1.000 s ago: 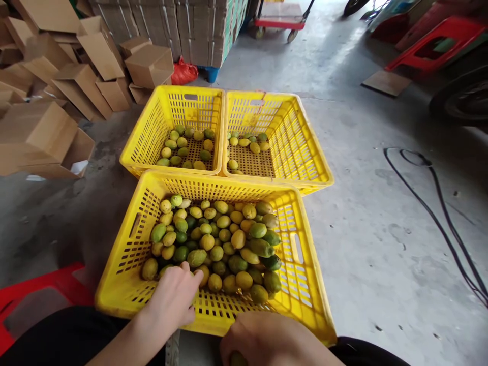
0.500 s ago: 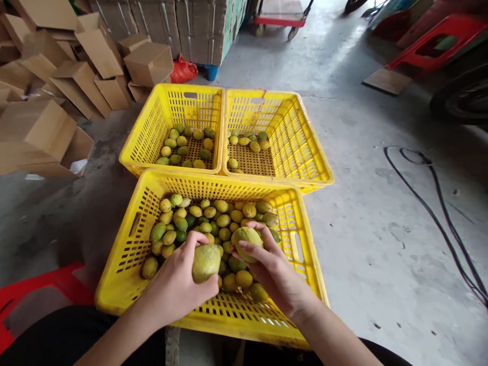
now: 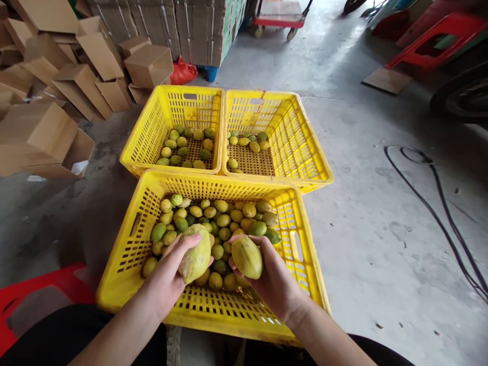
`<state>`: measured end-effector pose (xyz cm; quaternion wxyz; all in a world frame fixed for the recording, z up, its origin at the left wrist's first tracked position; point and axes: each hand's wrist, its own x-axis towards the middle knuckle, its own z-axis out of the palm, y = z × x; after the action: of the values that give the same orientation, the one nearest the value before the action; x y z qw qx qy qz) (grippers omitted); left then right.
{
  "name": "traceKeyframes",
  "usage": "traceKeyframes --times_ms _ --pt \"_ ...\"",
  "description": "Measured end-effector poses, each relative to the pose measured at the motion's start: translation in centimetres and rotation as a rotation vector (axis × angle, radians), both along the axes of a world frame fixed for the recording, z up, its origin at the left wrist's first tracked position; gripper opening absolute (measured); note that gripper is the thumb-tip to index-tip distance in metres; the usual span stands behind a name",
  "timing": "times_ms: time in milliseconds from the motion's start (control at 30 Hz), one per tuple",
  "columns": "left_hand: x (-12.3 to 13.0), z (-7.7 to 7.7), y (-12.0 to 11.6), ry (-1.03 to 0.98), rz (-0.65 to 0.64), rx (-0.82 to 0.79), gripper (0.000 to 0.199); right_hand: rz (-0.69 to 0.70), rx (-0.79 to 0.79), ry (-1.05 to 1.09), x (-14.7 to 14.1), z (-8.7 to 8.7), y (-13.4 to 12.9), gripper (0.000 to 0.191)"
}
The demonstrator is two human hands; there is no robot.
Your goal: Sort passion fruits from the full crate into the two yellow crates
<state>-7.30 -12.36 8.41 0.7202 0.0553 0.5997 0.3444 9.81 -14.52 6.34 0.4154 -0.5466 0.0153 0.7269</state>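
Note:
My left hand point(image 3: 168, 277) is closed around a pale yellow-green lemon point(image 3: 195, 253) with rough, blemished skin. A smoother greenish lemon point(image 3: 247, 257) lies in my right hand point(image 3: 275, 277), its fingers wrapped behind it. Both fruits are held apart, above the near yellow plastic crate point(image 3: 125, 239). Many yellow and green lemons point(image 3: 223, 220) cover the bottom of that crate; my hands hide some of them.
Behind stand two more yellow crates, the left one point(image 3: 143, 137) and the right one point(image 3: 305, 145), each with several lemons. Cardboard boxes point(image 3: 41, 132) pile up at left. Red stools point(image 3: 438, 43) and a black cable point(image 3: 438, 198) lie around; a red-edged trolley point(image 3: 280, 20) is at the back.
Both hands have turned the lemons they hold, so other sides of the fruit now show. My left hand has shifted slightly left; the crates stay in place.

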Motion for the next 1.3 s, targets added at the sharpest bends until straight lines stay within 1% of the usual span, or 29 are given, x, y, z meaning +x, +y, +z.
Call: traceKeyframes --times_ms 67,167,233,333,400,500,633,733,833,933,1033,1200,1300 --pt "0.02 0.00 -0.12 -0.002 -0.011 0.023 0.025 0.045 0.027 -0.013 0.02 0.14 -0.10 0.031" --pt "0.10 -0.12 -0.22 -0.090 -0.070 -0.011 0.029 0.091 0.065 -0.022 -0.05 0.42 -0.15 0.041" --pt "0.17 -0.27 -0.23 -0.134 -0.107 -0.064 0.031 0.085 0.036 -0.005 -0.15 0.56 -0.09 0.037" --pt "0.26 -0.30 -0.27 -0.151 -0.138 -0.110 0.036 0.055 -0.063 0.024 -0.21 0.46 -0.04 0.025" --pt "0.30 -0.10 -0.39 -0.132 -0.132 -0.106 0.035 0.016 -0.079 -0.008 -0.15 0.23 -0.12 0.024" --pt "0.41 0.35 -0.61 -0.103 -0.124 -0.078 0.030 -0.013 -0.001 -0.033 -0.03 -0.09 -0.40 0.030" --pt "0.71 0.65 -0.57 -0.085 -0.084 -0.085 0.028 0.052 0.118 -0.057 -0.03 0.07 -0.85 0.042" --pt "0.84 0.50 -0.37 -0.074 -0.023 -0.095 0.026 0.115 0.126 -0.110 -0.10 0.39 -1.01 0.047" --pt "0.74 0.19 -0.40 -0.074 -0.012 -0.075 0.025 0.141 0.134 -0.088 -0.14 0.39 -0.94 0.047" --pt "0.49 -0.10 -0.64 -0.075 -0.015 -0.025 0.028 0.101 0.092 -0.053 -0.22 0.19 -0.71 0.044" --pt "0.31 -0.19 -0.78 -0.066 -0.038 -0.021 0.033 0.074 0.074 -0.081 -0.34 0.19 -0.49 0.040" --pt "0.37 -0.01 -0.60 -0.144 -0.068 -0.036 0.024 0.045 0.108 -0.041 -0.30 0.45 -0.48 0.039" --pt "0.42 0.01 -0.50 -0.144 -0.068 -0.057 0.024 0.022 0.135 -0.044 -0.11 0.41 -0.61 0.040"
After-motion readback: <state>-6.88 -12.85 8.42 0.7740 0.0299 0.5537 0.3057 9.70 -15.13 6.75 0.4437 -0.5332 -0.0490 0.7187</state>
